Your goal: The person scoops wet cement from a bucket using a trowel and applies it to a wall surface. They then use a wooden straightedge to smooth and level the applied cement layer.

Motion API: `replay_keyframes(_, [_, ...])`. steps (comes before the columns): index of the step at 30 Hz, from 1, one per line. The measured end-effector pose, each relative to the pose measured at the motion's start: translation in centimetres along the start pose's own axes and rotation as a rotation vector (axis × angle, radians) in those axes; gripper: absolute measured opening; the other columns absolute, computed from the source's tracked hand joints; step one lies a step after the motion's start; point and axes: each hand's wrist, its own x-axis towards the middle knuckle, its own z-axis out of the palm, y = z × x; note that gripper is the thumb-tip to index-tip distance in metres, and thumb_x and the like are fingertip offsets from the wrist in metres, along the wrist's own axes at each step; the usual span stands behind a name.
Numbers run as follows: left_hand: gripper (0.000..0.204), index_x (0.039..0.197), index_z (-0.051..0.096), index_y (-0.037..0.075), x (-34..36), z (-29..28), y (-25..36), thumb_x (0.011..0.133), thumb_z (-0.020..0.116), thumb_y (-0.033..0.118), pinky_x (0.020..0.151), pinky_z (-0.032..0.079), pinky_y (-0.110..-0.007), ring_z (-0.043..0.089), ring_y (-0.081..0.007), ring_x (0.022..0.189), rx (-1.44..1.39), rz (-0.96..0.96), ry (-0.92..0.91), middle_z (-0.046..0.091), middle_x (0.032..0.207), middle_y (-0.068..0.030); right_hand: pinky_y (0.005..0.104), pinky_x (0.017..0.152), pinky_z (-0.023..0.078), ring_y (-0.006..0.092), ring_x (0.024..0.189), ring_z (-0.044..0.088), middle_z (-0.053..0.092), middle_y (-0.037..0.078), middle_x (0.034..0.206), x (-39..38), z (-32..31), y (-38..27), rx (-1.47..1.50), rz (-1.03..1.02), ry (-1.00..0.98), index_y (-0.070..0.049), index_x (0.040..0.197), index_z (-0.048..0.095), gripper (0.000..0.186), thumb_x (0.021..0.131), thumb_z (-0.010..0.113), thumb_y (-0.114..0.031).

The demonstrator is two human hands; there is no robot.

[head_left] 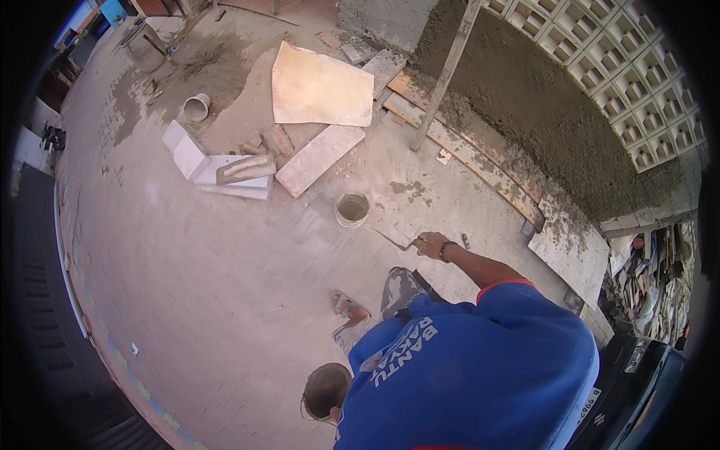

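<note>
My right hand [430, 245] is closed round the handle of a trowel [395, 238], its thin blade pointing left toward a small pale bucket [352, 222] that stands on the paving. Down by my left side, my left hand [335, 413] grips the rim of a dark bucket [306, 391]. The blue shirt hides most of that hand and the left arm. Inside the dark bucket is something grey; its kind is hard to make out.
A bent pale sheet [322, 86], a long slab [321, 159], white blocks [190, 156] and a tipped bucket [196, 109] lie ahead. Mortar-spattered planks [472, 166] run along the freshly plastered wall [540, 105] at right, where a wooden pole [448, 75] leans. A dark vehicle [634, 397] stands behind me.
</note>
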Motion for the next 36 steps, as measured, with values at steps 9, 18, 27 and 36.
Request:
replay_keyframes(9, [0.063,0.137,0.041,-0.003,-9.3,17.6,28.5,0.075,0.056,-0.006,0.092,0.053,-0.047,0.058,-0.0365,0.112,-0.066,0.708,-0.256,0.052,0.132,-0.0211,0.0360,0.048,0.052,0.0180,0.054,0.060,0.065,0.009,0.075,-6.1,2.4,6.7,0.908,0.682,0.273,-0.010,0.116,0.061,0.033,0.085,0.063,-0.023])
replay_keyframes(18, [0.050,0.127,0.049,0.000,-36.4,48.0,28.4,0.078,0.058,-0.005,0.088,0.048,-0.036,0.059,-0.0244,0.100,0.259,1.026,-0.911,0.059,0.116,-0.0120,0.0375,0.068,0.053,0.0245,0.069,0.065,0.066,0.017,0.087,-1.8,-12.5,8.4,0.876,0.188,0.399,-0.006,0.124,0.057,0.054,0.072,0.069,-0.007])
replay_keyframes(27, [0.048,0.120,0.054,0.004,-58.5,69.0,12.4,0.073,0.061,-0.006,0.077,0.052,-0.037,0.061,-0.0245,0.091,0.604,0.627,-1.339,0.063,0.103,-0.0097,0.0478,0.089,0.048,0.0426,0.104,0.058,0.062,0.028,0.101,5.8,-24.6,17.4,0.549,0.245,0.565,-0.001,0.121,0.055,0.047,0.076,0.062,-0.014])
replay_keyframes(36, [0.047,0.118,0.055,0.003,-68.3,84.2,2.3,0.072,0.063,-0.001,0.076,0.048,-0.032,0.060,-0.0196,0.085,1.206,0.709,-1.599,0.064,0.104,-0.0078,0.0384,0.077,0.054,0.0326,0.086,0.069,0.068,0.024,0.096,8.3,-23.1,27.7,0.925,0.942,1.064,0.001,0.136,0.047,0.065,0.078,0.070,-0.018])
